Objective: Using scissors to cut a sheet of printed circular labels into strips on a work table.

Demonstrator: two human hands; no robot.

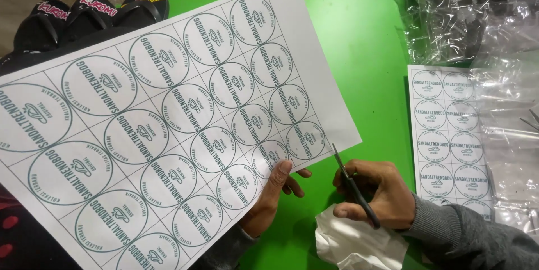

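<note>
Green table (365,51), white round-label sheet (168,118), scissors (355,187)

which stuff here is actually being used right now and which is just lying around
In use:
left hand holding the sheet of round labels
right hand holding the scissors

Lying about:
second label sheet
clear plastic bags
black sandals
crumpled white plastic
all around the green table

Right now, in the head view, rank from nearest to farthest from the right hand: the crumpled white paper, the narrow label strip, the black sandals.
From the right hand, which holds scissors:
1. Crumpled white paper, just below it.
2. Narrow label strip, on the green table to its right.
3. Black sandals, far upper left.
</note>
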